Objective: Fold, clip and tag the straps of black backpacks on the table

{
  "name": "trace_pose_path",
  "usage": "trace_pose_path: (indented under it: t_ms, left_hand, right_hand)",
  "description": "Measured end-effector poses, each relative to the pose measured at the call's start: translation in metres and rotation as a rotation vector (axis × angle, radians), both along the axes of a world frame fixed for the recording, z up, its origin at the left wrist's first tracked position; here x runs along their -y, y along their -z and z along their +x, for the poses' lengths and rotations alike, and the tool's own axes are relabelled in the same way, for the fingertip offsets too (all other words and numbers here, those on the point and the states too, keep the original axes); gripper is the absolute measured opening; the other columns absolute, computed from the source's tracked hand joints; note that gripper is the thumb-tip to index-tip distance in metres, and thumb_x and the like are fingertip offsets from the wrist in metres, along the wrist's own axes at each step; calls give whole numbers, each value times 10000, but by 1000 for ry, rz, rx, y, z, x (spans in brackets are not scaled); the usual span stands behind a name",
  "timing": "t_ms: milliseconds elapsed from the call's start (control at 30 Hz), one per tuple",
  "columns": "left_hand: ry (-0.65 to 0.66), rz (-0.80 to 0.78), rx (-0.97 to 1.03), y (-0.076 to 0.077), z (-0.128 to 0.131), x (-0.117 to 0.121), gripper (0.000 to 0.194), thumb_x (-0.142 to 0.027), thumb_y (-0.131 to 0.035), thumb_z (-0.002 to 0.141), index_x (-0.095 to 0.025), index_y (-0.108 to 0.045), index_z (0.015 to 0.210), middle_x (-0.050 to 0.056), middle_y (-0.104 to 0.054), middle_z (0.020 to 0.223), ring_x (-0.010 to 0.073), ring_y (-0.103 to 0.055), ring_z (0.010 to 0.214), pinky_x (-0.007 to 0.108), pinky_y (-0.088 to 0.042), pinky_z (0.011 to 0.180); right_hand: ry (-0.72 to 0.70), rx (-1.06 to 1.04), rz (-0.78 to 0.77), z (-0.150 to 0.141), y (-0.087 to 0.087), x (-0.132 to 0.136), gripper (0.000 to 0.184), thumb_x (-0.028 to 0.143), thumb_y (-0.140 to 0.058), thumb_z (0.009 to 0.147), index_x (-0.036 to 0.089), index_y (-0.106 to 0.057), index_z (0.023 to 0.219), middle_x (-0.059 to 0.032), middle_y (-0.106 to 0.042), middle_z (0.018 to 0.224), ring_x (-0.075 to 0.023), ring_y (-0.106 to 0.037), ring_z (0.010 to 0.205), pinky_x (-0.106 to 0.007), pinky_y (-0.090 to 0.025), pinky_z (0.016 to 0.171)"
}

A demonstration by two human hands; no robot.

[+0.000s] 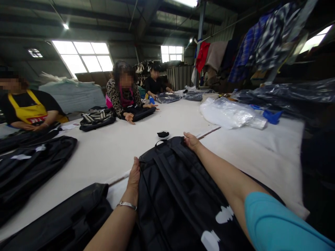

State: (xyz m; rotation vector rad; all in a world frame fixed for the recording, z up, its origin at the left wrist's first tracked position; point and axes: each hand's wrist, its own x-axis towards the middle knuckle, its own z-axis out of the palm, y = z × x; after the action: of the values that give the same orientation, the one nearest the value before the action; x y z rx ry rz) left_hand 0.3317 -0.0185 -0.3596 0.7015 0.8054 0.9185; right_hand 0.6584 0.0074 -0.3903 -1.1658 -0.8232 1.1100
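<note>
We are in a workshop. We can see a big white table full of black bags, people busy along it, two in aprons, heaps of clear plastic, and bare roof beams up high.

The person's arms stretch forward, apart; the left hand grips with thumb up, the right hand grips farther out, most fingers hidden from me.
</note>
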Motion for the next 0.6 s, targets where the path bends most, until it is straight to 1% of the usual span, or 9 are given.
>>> trace_pose_path:
  t_ms: [67, 133, 233, 300, 367, 433, 500, 533, 600]
  left_hand:
    - [2, 10, -65, -3, 0, 0, 532, -563, -388, 917, -159, -651, 1141, 100, -732, 942, 241, -685, 973, 383, -523, 936]
    - [-3, 12, -147, -7, -5, -2, 392, -438, -422, 922, -169, -679, 1044, 80, -732, 901, 230, -686, 953, 351, -542, 891]
    - [14, -1, -197, -15, -24, -7, 218, -234, -499, 834, -141, -681, 908, 74, -713, 790, 222, -690, 835, 331, -569, 775]
    - [113, 52, -270, -19, -43, -11, 181, -204, -558, 768, -112, -671, 876, 73, -690, 742, 210, -676, 750, 327, -566, 703]
    - [234, 247, -516, -19, -60, -15, 209, -239, -617, 735, -114, -667, 895, 57, -677, 747, 196, -657, 730, 310, -544, 670]
    - [257, 555, -902, -16, -71, -20, 230, -290, -650, 723, -149, -667, 903, 29, -660, 743, 188, -636, 729, 302, -513, 674]
    - [120, 803, -1242, -9, -73, -26, 232, -333, -651, 731, -172, -651, 897, 16, -637, 732, 187, -614, 718, 308, -488, 679]
    - [29, 888, -1354, -4, -71, -29, 245, -347, -647, 741, -174, -637, 913, 20, -632, 752, 189, -609, 728, 310, -483, 687]
    - [-99, 990, -1447, 4, -64, -36, 299, -333, -640, 759, -164, -604, 1003, 51, -643, 877, 190, -615, 786, 307, -487, 711]
  right_hand:
    - [71, 74, 4, -3, 0, 0, 280, 381, -561, 788, 200, -514, 996, 51, -495, 562, -148, -525, 546, -239, -438, 520]
    - [83, 169, -17, -3, -5, 1, 268, 274, -568, 736, 178, -558, 986, 47, -493, 556, -138, -516, 536, -228, -427, 501]
    - [6, 341, -77, 4, -17, 4, 304, 179, -565, 684, 137, -633, 977, 13, -561, 586, -138, -537, 541, -241, -451, 515]
    - [-60, 480, -127, 15, -25, 6, 341, 159, -589, 675, 125, -665, 1006, -12, -613, 617, -141, -557, 545, -256, -470, 529]
    - [-110, 643, -172, 26, -31, 5, 383, 149, -626, 663, 126, -683, 1041, -31, -651, 643, -155, -582, 555, -276, -490, 547]
    - [-131, 829, -190, 33, -34, 1, 412, 125, -648, 639, 144, -700, 1047, -36, -674, 667, -180, -613, 601, -301, -512, 604]
    - [-115, 1022, -169, 35, -32, -5, 418, 104, -646, 626, 173, -717, 1032, -41, -696, 732, -219, -644, 728, -334, -521, 717]
    - [-96, 1112, -147, 34, -30, -8, 418, 102, -641, 631, 187, -720, 1032, -51, -709, 799, -242, -648, 823, -353, -512, 787]
    - [-61, 1262, -90, 30, -25, -14, 433, 107, -622, 661, 206, -709, 1074, -75, -711, 992, -274, -610, 1023, -378, -468, 911]
